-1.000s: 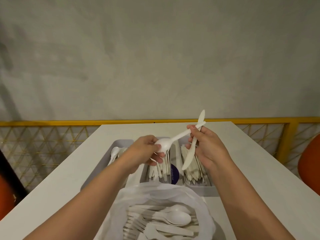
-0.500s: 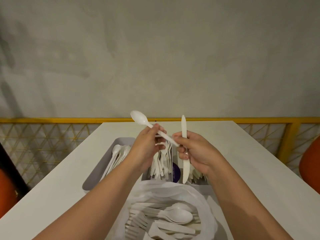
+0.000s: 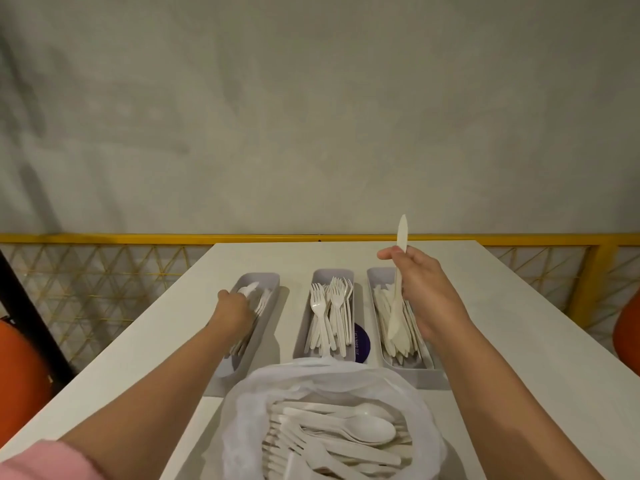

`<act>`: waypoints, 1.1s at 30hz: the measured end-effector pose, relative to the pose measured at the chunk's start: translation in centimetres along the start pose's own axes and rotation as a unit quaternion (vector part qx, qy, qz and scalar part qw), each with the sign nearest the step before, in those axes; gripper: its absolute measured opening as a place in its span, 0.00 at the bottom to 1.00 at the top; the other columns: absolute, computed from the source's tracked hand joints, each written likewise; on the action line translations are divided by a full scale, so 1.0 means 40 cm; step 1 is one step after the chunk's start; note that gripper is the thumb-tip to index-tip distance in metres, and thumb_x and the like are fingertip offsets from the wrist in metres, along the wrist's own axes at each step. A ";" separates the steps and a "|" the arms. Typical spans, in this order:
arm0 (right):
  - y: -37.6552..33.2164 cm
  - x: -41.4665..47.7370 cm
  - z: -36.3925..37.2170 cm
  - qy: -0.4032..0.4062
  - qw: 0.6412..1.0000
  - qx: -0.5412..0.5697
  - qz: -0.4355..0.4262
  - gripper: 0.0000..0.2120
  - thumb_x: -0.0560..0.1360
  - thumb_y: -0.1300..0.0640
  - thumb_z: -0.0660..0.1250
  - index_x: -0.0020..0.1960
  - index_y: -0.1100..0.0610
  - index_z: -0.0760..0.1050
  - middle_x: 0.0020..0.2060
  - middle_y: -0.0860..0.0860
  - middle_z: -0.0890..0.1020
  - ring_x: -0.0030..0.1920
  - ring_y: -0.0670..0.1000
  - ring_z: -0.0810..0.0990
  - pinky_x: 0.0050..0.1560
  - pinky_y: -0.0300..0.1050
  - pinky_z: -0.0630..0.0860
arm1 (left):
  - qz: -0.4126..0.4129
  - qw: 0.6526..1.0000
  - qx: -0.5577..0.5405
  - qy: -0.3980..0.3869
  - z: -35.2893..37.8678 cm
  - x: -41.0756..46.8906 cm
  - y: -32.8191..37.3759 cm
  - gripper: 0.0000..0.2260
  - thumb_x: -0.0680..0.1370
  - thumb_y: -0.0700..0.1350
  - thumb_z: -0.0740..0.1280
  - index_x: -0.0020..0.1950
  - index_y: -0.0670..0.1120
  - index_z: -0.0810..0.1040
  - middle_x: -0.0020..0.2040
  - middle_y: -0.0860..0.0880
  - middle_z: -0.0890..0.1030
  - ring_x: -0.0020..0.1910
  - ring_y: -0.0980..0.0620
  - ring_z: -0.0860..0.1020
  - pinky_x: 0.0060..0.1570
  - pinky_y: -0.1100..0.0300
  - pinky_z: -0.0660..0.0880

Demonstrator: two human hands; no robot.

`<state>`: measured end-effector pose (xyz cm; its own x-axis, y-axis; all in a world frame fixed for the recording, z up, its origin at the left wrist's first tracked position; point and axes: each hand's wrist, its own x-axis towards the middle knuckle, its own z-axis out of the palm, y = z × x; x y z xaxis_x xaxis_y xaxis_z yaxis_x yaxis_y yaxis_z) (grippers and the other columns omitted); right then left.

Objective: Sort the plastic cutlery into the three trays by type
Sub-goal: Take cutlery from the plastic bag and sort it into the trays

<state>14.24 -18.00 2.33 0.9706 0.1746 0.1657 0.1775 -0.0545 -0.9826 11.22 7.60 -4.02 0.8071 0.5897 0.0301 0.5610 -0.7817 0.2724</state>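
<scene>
Three grey trays stand side by side on the white table (image 3: 519, 323). The left tray (image 3: 268, 277) holds spoons, the middle tray (image 3: 317, 277) forks, the right tray (image 3: 372, 277) knives. My left hand (image 3: 233, 310) is down in the left tray, fingers closed round a white spoon (image 3: 250, 289) whose bowl pokes out beyond them. My right hand (image 3: 427, 292) hovers over the right tray and grips a white knife (image 3: 401, 233) by its middle, held nearly upright. A clear plastic bag (image 3: 242, 410) of mixed spoons and forks sits nearest me.
A purple round label (image 3: 363, 342) lies between the middle and right trays. A yellow railing with mesh (image 3: 104, 239) runs behind the table below a grey wall. Orange seats stand at the left (image 3: 20, 375) and right (image 3: 628, 327) edges.
The hands, together above the trays before, have parted. My left hand carried the spoon down into the left tray. My right hand moved right with the knife, over the right tray.
</scene>
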 end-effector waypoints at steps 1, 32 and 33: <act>0.002 0.001 0.000 0.001 1.000 0.004 -0.005 0.12 0.81 0.52 0.56 0.49 0.52 0.78 0.51 0.48 0.73 0.48 0.45 0.70 0.50 0.41 0.66 | -0.014 1.000 -0.018 0.003 0.014 0.005 -0.004 0.14 0.81 0.38 0.54 0.63 0.34 0.71 0.53 0.43 0.72 0.56 0.43 0.72 0.49 0.64 0.69; 0.182 0.078 -0.067 -0.081 0.884 -0.451 -0.097 0.18 0.78 0.68 0.57 0.66 0.62 0.72 0.63 0.58 0.71 0.63 0.55 0.72 0.60 0.35 0.64 | 0.375 0.913 -0.004 -0.159 0.070 -0.192 0.303 0.23 0.81 0.50 0.57 0.75 0.43 0.61 0.75 0.47 0.61 0.73 0.45 0.60 0.70 0.47 0.61; 0.188 0.074 -0.063 -0.101 0.871 -0.472 -0.089 0.18 0.78 0.68 0.57 0.66 0.62 0.72 0.63 0.57 0.69 0.63 0.55 0.72 0.61 0.36 0.65 | 0.376 0.913 -0.001 -0.159 0.072 -0.195 0.304 0.23 0.81 0.50 0.57 0.74 0.43 0.61 0.75 0.47 0.62 0.73 0.45 0.61 0.70 0.47 0.61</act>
<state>18.86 -20.39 -4.35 0.8829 0.4268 0.1960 0.4688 -0.7768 -0.4205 12.27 -7.09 -3.71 0.9769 -0.2014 -0.0715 -0.1727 -0.9411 0.2907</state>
